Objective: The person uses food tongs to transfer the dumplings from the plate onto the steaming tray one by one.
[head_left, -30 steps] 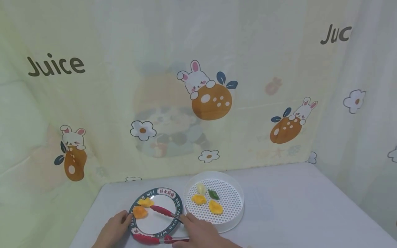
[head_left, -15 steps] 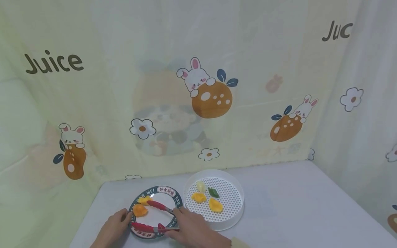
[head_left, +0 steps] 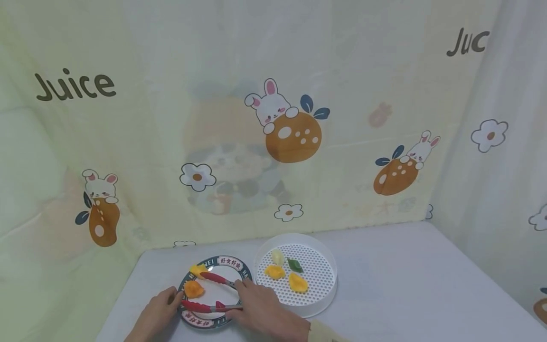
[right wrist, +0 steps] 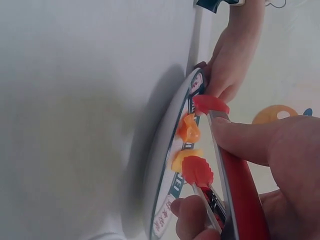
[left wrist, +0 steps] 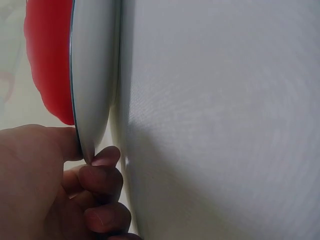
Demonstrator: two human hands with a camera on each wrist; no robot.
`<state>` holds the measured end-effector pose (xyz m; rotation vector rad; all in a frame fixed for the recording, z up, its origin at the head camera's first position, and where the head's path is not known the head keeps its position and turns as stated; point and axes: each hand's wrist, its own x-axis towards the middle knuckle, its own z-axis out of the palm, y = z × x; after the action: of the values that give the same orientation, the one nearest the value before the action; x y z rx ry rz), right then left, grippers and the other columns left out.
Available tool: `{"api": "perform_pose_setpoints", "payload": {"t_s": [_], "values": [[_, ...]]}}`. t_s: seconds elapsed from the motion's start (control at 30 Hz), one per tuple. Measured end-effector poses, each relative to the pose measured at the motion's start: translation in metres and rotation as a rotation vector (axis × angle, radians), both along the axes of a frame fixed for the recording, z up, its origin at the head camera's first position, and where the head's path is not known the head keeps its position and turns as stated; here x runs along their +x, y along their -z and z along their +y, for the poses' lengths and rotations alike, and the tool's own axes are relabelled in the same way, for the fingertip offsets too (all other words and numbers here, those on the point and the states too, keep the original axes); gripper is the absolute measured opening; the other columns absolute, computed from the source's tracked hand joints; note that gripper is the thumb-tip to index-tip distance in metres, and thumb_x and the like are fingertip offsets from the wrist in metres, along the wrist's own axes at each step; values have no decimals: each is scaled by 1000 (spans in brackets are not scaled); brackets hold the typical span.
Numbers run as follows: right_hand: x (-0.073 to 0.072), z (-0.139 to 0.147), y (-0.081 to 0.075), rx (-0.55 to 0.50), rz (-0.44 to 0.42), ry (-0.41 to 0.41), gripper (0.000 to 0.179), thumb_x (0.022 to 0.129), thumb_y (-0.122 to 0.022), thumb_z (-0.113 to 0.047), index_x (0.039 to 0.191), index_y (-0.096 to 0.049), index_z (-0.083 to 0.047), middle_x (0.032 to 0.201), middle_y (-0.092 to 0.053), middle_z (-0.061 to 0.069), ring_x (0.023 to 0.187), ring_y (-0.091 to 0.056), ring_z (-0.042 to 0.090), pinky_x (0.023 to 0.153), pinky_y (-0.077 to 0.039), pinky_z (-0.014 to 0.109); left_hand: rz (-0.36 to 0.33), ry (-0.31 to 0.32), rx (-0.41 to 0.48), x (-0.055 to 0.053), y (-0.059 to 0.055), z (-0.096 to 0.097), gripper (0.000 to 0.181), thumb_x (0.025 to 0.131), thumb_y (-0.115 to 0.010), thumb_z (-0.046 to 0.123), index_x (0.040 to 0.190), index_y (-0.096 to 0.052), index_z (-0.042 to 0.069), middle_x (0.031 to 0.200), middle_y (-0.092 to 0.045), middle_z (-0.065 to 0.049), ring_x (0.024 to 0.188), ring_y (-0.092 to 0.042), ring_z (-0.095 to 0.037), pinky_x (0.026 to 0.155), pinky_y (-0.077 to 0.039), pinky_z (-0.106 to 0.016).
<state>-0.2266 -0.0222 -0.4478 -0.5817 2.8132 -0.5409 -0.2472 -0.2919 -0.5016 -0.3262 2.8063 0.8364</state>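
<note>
My left hand point(head_left: 158, 311) pinches the left rim of a round plate point(head_left: 218, 297) with a dark green lettered border; in the left wrist view the thumb is above the rim, fingers beneath. On the plate's left side lie an orange dumpling-shaped piece point(head_left: 194, 289) and, behind it, a yellow one point(head_left: 197, 270). My right hand point(head_left: 260, 304) grips metal tongs point(right wrist: 240, 185) with red tips, thumb on one arm and fingers round the other. The tongs are spread over the plate, one tip overlapping the yellow piece, the other in front of the orange one. Nothing is between the tips.
Right of the plate, close to it, stands a round white perforated tray point(head_left: 332, 289) with a raised wall. It holds two yellow pieces point(head_left: 297, 282), a pale piece point(head_left: 278, 257) and a green one point(head_left: 295, 265). A printed curtain point(head_left: 342, 190) hangs behind the white table point(head_left: 406, 285).
My right hand has moved left and away from me, bringing the spread tongs from the plate's front edge further over it. The left hand keeps its hold on the rim.
</note>
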Motion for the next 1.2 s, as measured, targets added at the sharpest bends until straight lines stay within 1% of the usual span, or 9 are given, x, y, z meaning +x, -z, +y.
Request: {"api": "perform_pose_setpoints", "payload": {"t_s": [0.07, 0.2, 0.43, 0.53, 0.73, 1.0, 1.2], "values": [[-1, -2, -1, 23, 22, -9, 67, 85, -71, -59, 137, -55, -21, 106, -58, -3, 82, -51, 12, 72, -47, 30, -5, -1, 2, 1, -1, 0, 23, 103, -51, 23, 90, -57, 4, 76, -52, -5, 72, -49, -18, 64, -39, -31], [-3, -4, 0, 38, 48, -35, 62, 85, -72, -58, 133, -58, -22, 105, -60, -4, 81, -51, 10, 72, -48, 31, -10, -1, 2, 2, -3, 0, 24, 102, -51, 24, 91, -58, 4, 76, -53, -6, 72, -49, -18, 64, -39, -31], [-5, -4, 4, 24, 31, -44, 55, 87, -70, -57, 131, -61, -24, 106, -61, -6, 83, -51, 10, 76, -49, 32, -12, -7, 10, 0, 0, -2, 24, 102, -51, 26, 92, -58, 5, 77, -54, -5, 74, -50, -18, 65, -39, -31], [-5, -4, 4, 11, 19, -43, 51, 88, -69, -56, 127, -63, -24, 101, -61, -8, 81, -51, 9, 73, -47, 31, -5, -4, 5, 0, 1, -2, 25, 102, -51, 26, 91, -57, 5, 77, -53, -5, 73, -50, -18, 64, -39, -31], [-6, -2, 2, -15, 30, -41, 43, 89, -70, -52, 122, -67, -23, 87, -56, -10, 73, -50, 7, 64, -42, 26, 15, 1, 3, 0, 2, -2, 24, 101, -52, 26, 89, -57, 6, 75, -52, -5, 72, -50, -17, 64, -38, -31], [-6, 0, 0, -8, 39, -37, 43, 89, -71, -51, 122, -67, -23, 85, -56, -10, 73, -50, 7, 64, -42, 25, 26, -2, 5, 0, 2, -3, 24, 101, -52, 27, 89, -57, 7, 75, -52, -4, 72, -50, -17, 64, -38, -31], [-6, 0, 1, -2, 50, -38, 42, 89, -71, -50, 120, -68, -22, 83, -55, -10, 71, -50, 7, 63, -41, 25, 15, -10, 17, 0, 3, -3, 24, 102, -52, 26, 89, -56, 6, 75, -52, -5, 72, -50, -17, 64, -38, -31]]}}
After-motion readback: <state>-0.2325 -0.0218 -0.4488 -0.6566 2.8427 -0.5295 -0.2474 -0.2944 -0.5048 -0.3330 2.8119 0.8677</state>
